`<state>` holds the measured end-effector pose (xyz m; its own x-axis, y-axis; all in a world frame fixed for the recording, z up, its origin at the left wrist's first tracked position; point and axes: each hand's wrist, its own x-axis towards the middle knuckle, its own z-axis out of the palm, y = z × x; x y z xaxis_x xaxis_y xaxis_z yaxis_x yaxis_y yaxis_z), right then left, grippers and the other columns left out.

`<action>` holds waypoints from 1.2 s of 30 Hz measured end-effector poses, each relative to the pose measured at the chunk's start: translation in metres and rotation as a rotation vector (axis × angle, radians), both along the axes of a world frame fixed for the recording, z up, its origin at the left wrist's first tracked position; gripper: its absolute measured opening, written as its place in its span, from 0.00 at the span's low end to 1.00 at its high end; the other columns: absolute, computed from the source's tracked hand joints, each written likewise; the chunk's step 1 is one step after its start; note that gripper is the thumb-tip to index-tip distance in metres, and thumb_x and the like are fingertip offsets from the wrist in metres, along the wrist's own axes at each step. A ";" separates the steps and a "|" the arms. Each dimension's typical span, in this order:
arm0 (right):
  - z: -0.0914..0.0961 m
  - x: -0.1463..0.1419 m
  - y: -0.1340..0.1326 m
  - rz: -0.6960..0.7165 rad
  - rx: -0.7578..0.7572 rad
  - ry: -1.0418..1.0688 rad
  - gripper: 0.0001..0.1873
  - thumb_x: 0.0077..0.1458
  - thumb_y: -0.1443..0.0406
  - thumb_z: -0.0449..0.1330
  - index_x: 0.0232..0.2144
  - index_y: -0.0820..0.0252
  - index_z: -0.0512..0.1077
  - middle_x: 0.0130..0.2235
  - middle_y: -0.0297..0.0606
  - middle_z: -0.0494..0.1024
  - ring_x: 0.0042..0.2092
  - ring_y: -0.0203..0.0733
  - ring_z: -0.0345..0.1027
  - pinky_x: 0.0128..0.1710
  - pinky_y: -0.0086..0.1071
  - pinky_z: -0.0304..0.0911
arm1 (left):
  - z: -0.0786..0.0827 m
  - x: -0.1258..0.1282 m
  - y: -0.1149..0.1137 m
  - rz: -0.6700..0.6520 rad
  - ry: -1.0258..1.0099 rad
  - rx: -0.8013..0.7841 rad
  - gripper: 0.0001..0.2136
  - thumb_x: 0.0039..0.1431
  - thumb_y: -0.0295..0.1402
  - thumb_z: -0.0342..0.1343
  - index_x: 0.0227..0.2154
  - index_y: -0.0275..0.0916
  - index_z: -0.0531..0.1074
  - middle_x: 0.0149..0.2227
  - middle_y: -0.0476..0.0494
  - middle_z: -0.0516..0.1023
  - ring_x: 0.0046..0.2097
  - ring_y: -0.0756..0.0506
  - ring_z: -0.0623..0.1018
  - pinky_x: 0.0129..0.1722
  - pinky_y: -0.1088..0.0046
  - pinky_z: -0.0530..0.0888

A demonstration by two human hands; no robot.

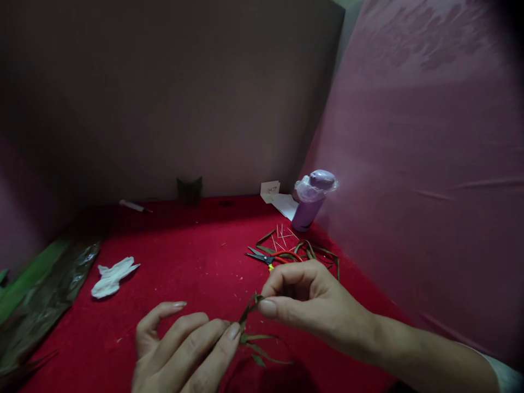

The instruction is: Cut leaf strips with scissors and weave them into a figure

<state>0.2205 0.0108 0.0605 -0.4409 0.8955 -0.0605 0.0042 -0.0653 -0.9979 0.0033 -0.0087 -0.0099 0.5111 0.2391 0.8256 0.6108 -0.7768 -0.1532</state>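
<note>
A thin green leaf strip (244, 315) is stretched between my two hands above the red cloth. My left hand (188, 349) pinches its lower part between thumb and fingers, and narrow loose ends hang to the right of that grip. The upper end sits between the thumb and forefinger of my right hand (311, 303). Just beyond the right hand lie scissors (266, 257) with red and yellow handles, blades partly apart. Their handles are partly hidden by that hand.
Several toothpicks (282, 236) and more leaf strips (311, 251) lie by the scissors. A purple bottle (308, 210) with plastic wrap stands behind, near white cards (282, 204). A crumpled white tissue (114, 277), a syringe (133, 206) and large leaves (45, 300) are at left.
</note>
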 end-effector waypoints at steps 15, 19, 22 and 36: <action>0.001 0.004 0.015 0.179 -0.361 0.298 0.09 0.42 0.67 0.66 0.21 0.66 0.68 0.19 0.28 0.66 0.18 0.24 0.51 0.16 0.22 0.39 | -0.003 0.001 -0.001 0.000 -0.126 -0.046 0.08 0.58 0.29 0.50 0.36 0.43 0.73 0.28 0.51 0.81 0.31 0.48 0.78 0.47 0.62 0.66; -0.005 0.007 0.018 0.271 -0.363 0.357 0.12 0.43 0.64 0.67 0.21 0.66 0.68 0.22 0.30 0.67 0.19 0.24 0.51 0.17 0.22 0.40 | -0.004 -0.003 -0.002 0.006 -0.162 -0.111 0.06 0.58 0.31 0.51 0.35 0.45 0.72 0.26 0.52 0.81 0.29 0.49 0.78 0.46 0.63 0.67; -0.011 0.008 0.019 0.312 -0.294 0.298 0.11 0.44 0.65 0.66 0.24 0.67 0.70 0.24 0.32 0.67 0.20 0.24 0.54 0.18 0.21 0.45 | -0.008 -0.002 -0.003 0.014 -0.283 -0.133 0.05 0.58 0.33 0.52 0.34 0.45 0.72 0.24 0.51 0.80 0.28 0.48 0.78 0.46 0.63 0.67; -0.011 -0.002 0.002 0.315 -0.232 0.250 0.08 0.47 0.67 0.65 0.27 0.67 0.70 0.24 0.34 0.71 0.24 0.29 0.63 0.24 0.24 0.57 | -0.008 0.004 -0.003 0.002 -0.405 -0.285 0.04 0.54 0.36 0.55 0.32 0.50 0.74 0.23 0.55 0.80 0.25 0.48 0.76 0.45 0.65 0.65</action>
